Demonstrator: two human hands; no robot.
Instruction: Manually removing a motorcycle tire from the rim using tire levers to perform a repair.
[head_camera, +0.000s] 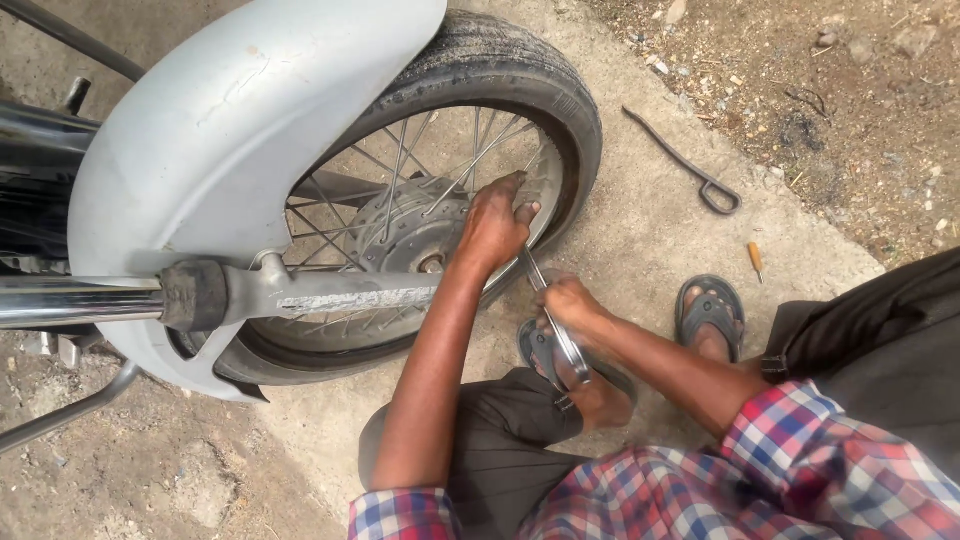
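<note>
Head view: my left hand braces the spoked black-tyred motorcycle wheel at its hub, my right hand clamped on the long steel spanner; advise keeping it squarely seated.

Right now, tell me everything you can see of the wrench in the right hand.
The wrench is a long, slim bar of shiny bare metal. It runs diagonally from near the wheel hub down toward the person's sandalled foot. The right hand grips its middle; the left hand covers its upper end at the spokes, so that head is hidden. The lower end looks ring-shaped.
</note>
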